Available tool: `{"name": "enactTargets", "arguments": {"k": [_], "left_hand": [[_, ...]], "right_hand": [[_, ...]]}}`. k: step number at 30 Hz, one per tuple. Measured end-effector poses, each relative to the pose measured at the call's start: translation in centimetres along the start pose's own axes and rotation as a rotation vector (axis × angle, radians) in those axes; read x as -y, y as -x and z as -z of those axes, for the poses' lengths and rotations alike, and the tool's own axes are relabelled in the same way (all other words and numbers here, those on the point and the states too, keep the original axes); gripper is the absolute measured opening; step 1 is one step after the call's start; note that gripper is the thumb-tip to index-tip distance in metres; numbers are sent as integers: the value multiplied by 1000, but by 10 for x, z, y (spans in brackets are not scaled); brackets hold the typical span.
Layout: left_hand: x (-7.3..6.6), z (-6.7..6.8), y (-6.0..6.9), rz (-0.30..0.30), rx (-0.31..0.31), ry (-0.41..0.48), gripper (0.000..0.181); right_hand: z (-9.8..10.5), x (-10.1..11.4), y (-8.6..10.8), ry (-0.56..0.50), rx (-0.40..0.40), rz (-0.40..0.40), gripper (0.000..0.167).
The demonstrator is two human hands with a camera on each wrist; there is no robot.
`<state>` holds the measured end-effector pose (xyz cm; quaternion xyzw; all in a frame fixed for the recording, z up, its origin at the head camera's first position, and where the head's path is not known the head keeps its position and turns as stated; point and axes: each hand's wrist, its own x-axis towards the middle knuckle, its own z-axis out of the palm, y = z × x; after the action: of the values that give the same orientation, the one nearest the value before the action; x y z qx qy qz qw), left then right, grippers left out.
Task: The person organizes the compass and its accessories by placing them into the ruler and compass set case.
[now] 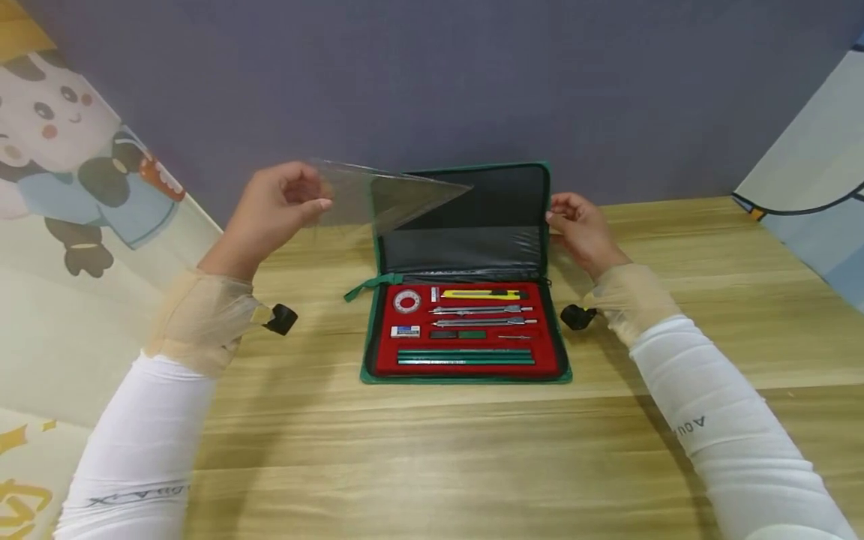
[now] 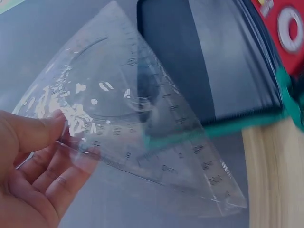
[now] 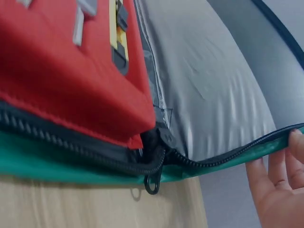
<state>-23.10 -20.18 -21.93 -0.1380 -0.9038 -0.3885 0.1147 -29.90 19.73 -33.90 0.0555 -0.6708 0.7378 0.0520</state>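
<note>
My left hand (image 1: 277, 202) pinches a clear set square (image 2: 114, 109) by one edge between thumb and fingers. Printed scales and a curved marking show on the see-through plastic, with glare near the thumb. In the head view it is held in the air, overlapping the upper left of the lid. A green zip case (image 1: 567, 373) lies unfolded on the table, its dark-lined lid (image 1: 513, 206) raised. With thumb and fingers my right hand (image 1: 583, 232) grips the lid's right edge; the right wrist view shows the fingers (image 3: 261, 183) behind the green border.
The red insert (image 1: 550, 356) carries a round white protractor (image 1: 406, 301), a yellow cutter (image 1: 475, 295), two compasses (image 1: 482, 322), an eraser (image 1: 405, 331) and green pencils (image 1: 466, 357). A green strap (image 1: 371, 285) sticks out left. A grey wall (image 1: 432, 82) rises behind the wooden table (image 1: 432, 465).
</note>
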Motion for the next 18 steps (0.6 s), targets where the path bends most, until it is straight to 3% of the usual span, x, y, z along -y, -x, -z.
{"name": "enactTargets", "arguments": {"k": [8, 15, 18], "left_hand": [[-6, -38, -14, -144, -87, 147, 7], [-9, -65, -20, -181, -128, 324, 9], [-10, -75, -21, -218, -150, 352, 10]], "right_hand": [[-6, -1, -2, 193, -40, 61, 16], [-8, -1, -1, 263, -42, 90, 15], [-8, -1, -1, 274, -35, 105, 14]]}}
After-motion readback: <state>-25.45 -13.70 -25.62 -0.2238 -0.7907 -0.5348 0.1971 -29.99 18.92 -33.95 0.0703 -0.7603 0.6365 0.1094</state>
